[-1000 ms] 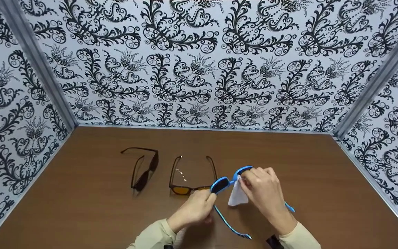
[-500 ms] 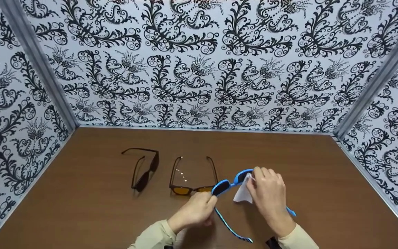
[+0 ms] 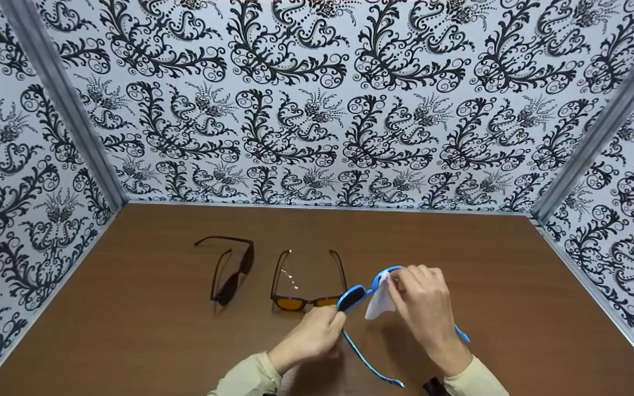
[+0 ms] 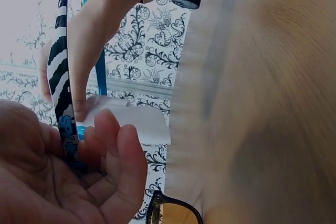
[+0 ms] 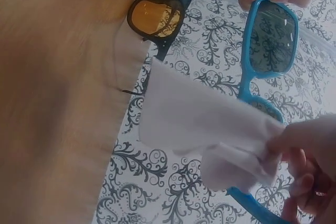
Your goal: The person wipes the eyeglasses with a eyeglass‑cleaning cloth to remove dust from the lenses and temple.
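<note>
Blue-framed sunglasses point(image 3: 352, 297) with dark lenses are held up over the table, temples unfolded toward the person. At their left end, my left hand point(image 3: 312, 333) grips the frame by the hinge; the left wrist view shows a zebra-striped temple point(image 4: 61, 66) running up from its palm. My right hand point(image 3: 424, 298) pinches a white cloth point(image 3: 381, 301) against the right lens, most of which is covered by cloth and fingers. In the right wrist view the cloth point(image 5: 194, 114) hangs loose from thumb and fingers, beside the blue bridge.
Glasses with amber lenses point(image 3: 289, 303) and a dark frame lie on the brown table point(image 3: 146, 330) just beyond my left hand. Black sunglasses point(image 3: 229, 288) lie farther left. Patterned panels point(image 3: 317, 110) wall the table at the back and both sides.
My right hand and the cloth shift right across the right lens, then back left. My left hand keeps its hold on the blue sunglasses, which move only slightly.
</note>
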Demonstrator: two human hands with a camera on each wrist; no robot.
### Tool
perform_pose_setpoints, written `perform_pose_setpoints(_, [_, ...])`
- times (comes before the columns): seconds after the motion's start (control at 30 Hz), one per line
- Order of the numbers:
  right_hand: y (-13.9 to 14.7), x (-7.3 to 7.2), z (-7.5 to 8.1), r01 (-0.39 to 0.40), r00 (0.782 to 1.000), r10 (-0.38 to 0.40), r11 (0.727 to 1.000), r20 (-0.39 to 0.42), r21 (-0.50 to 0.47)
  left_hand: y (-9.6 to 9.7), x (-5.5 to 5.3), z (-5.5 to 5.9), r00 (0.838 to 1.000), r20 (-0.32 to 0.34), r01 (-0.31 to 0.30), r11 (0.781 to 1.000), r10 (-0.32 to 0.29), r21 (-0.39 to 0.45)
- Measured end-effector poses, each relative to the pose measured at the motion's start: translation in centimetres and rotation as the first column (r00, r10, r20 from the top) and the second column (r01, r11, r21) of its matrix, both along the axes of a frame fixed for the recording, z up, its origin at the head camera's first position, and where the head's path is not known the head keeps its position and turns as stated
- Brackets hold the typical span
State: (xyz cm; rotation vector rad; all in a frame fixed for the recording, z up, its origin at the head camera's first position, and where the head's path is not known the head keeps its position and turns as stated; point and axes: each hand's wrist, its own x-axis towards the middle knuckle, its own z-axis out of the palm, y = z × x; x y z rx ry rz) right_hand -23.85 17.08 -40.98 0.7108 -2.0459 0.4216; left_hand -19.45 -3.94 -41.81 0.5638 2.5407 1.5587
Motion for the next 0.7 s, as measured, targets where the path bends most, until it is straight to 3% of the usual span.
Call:
perform_pose_setpoints(0.23, [0.02,0.10,-0.21,-0.004,0.999,0.001,0.996,0.037,0.089,-0.03,-0.04,-0.15,1.000,0.019,0.008,1.000,-0.008,0.003])
perform_pose_setpoints(0.47, [0.08,0.59,-0.52,0.116,0.990,-0.120,0.992,0.080,0.056,-0.25,-0.01,-0.41,1.000,-0.014,0.015,0.999,-0.015,-0.028])
perform_pose_setpoints(0.7, [-0.09,0.71,-0.47,0.134,0.991,-0.133,0.988,0.017,-0.073,-0.59,0.04,-0.49,0.993,0.113,0.026,0.998,-0.032,0.059])
